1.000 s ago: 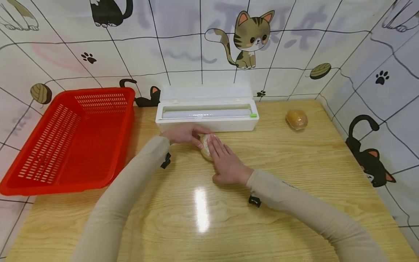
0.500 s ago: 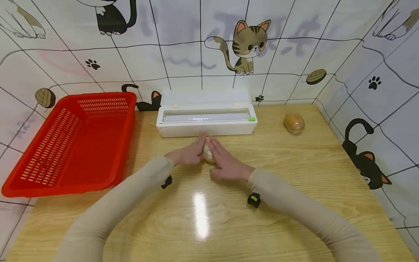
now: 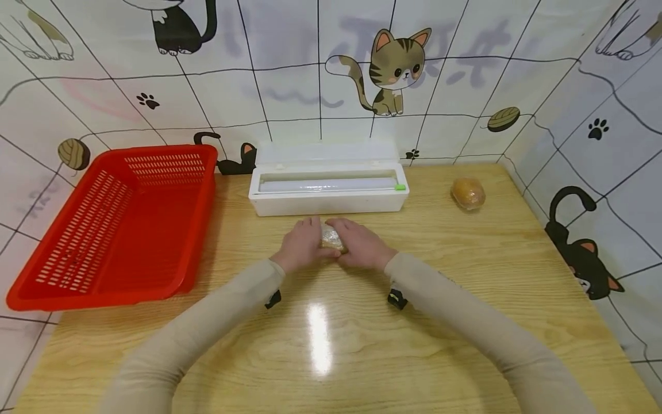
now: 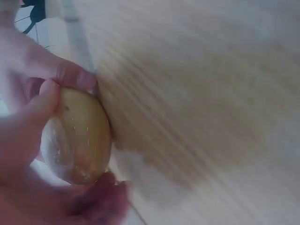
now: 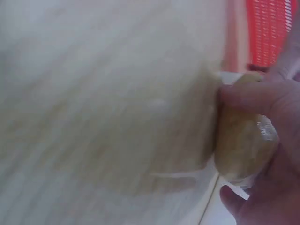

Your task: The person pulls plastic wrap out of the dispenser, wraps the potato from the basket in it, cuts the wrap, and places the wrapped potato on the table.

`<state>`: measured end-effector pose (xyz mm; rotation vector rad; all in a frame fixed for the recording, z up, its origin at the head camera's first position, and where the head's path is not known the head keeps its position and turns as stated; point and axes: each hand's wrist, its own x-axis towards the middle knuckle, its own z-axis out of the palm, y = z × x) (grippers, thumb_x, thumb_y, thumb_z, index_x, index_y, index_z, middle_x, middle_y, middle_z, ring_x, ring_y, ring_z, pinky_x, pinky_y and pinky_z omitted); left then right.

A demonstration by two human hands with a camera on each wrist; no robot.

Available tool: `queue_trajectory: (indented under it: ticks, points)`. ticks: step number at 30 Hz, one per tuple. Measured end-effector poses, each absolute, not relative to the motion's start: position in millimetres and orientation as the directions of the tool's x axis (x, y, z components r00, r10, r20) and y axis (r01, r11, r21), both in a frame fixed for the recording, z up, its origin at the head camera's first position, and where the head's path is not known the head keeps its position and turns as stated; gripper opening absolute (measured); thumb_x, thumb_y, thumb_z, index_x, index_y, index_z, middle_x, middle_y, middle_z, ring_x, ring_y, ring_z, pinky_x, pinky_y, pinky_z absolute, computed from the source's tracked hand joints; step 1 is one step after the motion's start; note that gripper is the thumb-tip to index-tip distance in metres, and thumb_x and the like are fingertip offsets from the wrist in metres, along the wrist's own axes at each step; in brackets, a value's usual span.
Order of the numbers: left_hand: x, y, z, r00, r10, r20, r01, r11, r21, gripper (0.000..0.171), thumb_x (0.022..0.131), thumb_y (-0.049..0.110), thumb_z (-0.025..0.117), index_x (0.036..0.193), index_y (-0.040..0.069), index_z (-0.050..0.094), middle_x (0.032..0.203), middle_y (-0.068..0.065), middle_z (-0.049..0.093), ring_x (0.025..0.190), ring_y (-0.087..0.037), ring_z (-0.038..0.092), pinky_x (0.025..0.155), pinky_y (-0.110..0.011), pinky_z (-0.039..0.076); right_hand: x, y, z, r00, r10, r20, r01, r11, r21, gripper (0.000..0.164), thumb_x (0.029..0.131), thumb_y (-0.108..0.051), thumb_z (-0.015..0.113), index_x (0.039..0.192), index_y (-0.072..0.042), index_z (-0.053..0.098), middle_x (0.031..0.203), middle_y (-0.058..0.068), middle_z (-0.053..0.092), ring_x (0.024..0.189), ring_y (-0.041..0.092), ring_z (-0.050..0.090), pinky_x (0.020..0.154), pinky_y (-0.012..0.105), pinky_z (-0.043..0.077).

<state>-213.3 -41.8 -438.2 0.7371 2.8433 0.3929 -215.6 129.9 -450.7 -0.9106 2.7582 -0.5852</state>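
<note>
A yellowish potato (image 3: 331, 238) in clear plastic film lies between my two hands, just in front of the white film box. From its left side my left hand (image 3: 302, 244) grips it, thumb along the near edge. My right hand (image 3: 366, 244) holds the opposite side with bent fingers. The left wrist view shows the potato (image 4: 79, 138) with shiny film drawn over its surface and fingers at both ends. In the right wrist view a thumb (image 5: 248, 96) presses on the potato (image 5: 241, 145); most of the other fingers are hidden beneath it.
The white box (image 3: 328, 203) holds a roll of cling film, its lid raised, with a green slider at the right. A red basket (image 3: 188, 253) stands at the left. A film-wrapped orange-brown round item (image 3: 468, 193) sits at the back right of the wooden table (image 3: 331, 351).
My left hand has come from the box side round to the potato's left, passing through flat fingers. Both hands have changed from flat fingers to a grip. The potato now lies more crosswise.
</note>
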Motion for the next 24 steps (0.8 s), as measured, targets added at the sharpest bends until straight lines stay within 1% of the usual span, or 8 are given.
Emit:
queue_trajectory:
  ticks: [2, 4, 7, 11, 16, 19, 21, 24]
  points:
    - [-215, -41, -440, -0.824, 0.55, -0.135, 0.488, 0.81, 0.325, 0.075, 0.09, 0.047, 0.064, 0.126, -0.015, 0.041, 0.107, -0.023, 0.05, 0.102, -0.034, 0.05, 0.089, -0.042, 0.046, -218, 129, -449, -0.791, -0.61, -0.042, -0.531, 0.719, -0.448, 0.083, 0.075, -0.014, 0.079, 0.142, 0.004, 0.034, 0.14, 0.021, 0.044, 0.124, 0.034, 0.047, 0.104, 0.043, 0.037]
    - [-216, -39, -442, -0.786, 0.606, -0.128, 0.528, 0.764, 0.372, 0.071, 0.096, 0.037, 0.06, 0.129, -0.02, 0.035, 0.113, -0.028, 0.046, 0.109, -0.038, 0.043, 0.099, -0.046, 0.037, -220, 128, -448, -0.796, -0.604, -0.026, -0.514, 0.699, -0.497, 0.086, 0.071, -0.01, 0.08, 0.14, 0.009, 0.033, 0.136, 0.024, 0.046, 0.122, 0.036, 0.048, 0.103, 0.043, 0.038]
    - [-216, -36, -444, -0.767, 0.639, -0.062, 0.547, 0.701, 0.457, 0.062, 0.095, 0.023, 0.062, 0.125, -0.024, 0.033, 0.11, -0.031, 0.044, 0.105, -0.04, 0.042, 0.096, -0.047, 0.035, -219, 126, -451, -0.818, -0.575, 0.002, -0.473, 0.671, -0.571, 0.086, 0.068, -0.012, 0.083, 0.135, 0.014, 0.035, 0.13, 0.027, 0.048, 0.119, 0.038, 0.047, 0.103, 0.044, 0.037]
    - [-215, -35, -447, -0.761, 0.649, 0.001, 0.559, 0.654, 0.51, 0.057, 0.091, 0.013, 0.064, 0.12, -0.025, 0.034, 0.106, -0.032, 0.044, 0.098, -0.039, 0.042, 0.088, -0.047, 0.039, -215, 124, -457, -0.852, -0.523, 0.037, -0.435, 0.665, -0.608, 0.079, 0.067, -0.013, 0.084, 0.129, 0.012, 0.041, 0.125, 0.026, 0.05, 0.117, 0.038, 0.047, 0.101, 0.044, 0.038]
    - [-217, -33, -447, -0.789, 0.612, -0.057, 0.475, 0.666, 0.574, 0.061, 0.087, 0.012, 0.067, 0.126, -0.023, 0.033, 0.113, -0.031, 0.043, 0.102, -0.037, 0.045, 0.089, -0.045, 0.043, -210, 122, -460, -0.876, -0.479, 0.055, -0.398, 0.653, -0.644, 0.081, 0.065, -0.01, 0.086, 0.129, 0.012, 0.042, 0.124, 0.026, 0.05, 0.115, 0.038, 0.046, 0.1, 0.046, 0.038]
    - [-220, -30, -445, -0.818, 0.564, -0.114, 0.384, 0.683, 0.622, 0.064, 0.08, 0.014, 0.068, 0.126, -0.019, 0.037, 0.113, -0.027, 0.046, 0.102, -0.034, 0.048, 0.088, -0.043, 0.045, -210, 123, -461, -0.878, -0.477, 0.044, -0.385, 0.65, -0.655, 0.093, 0.066, -0.013, 0.087, 0.137, 0.012, 0.033, 0.13, 0.029, 0.044, 0.122, 0.041, 0.04, 0.104, 0.049, 0.034]
    - [-222, -28, -444, -0.831, 0.542, -0.127, 0.351, 0.688, 0.635, 0.065, 0.077, 0.017, 0.067, 0.124, -0.018, 0.039, 0.111, -0.026, 0.048, 0.1, -0.034, 0.049, 0.086, -0.043, 0.046, -211, 124, -461, -0.872, -0.487, 0.049, -0.395, 0.642, -0.657, 0.105, 0.066, -0.014, 0.087, 0.144, 0.012, 0.022, 0.136, 0.033, 0.037, 0.127, 0.045, 0.034, 0.106, 0.051, 0.03]
    - [-223, -26, -445, -0.815, 0.573, -0.086, 0.425, 0.692, 0.584, 0.063, 0.084, 0.021, 0.061, 0.127, -0.019, 0.04, 0.113, -0.028, 0.051, 0.104, -0.037, 0.051, 0.088, -0.045, 0.045, -214, 128, -461, -0.86, -0.509, 0.036, -0.396, 0.621, -0.677, 0.122, 0.067, -0.017, 0.087, 0.15, 0.006, 0.0, 0.149, 0.032, 0.02, 0.137, 0.044, 0.019, 0.111, 0.052, 0.02]
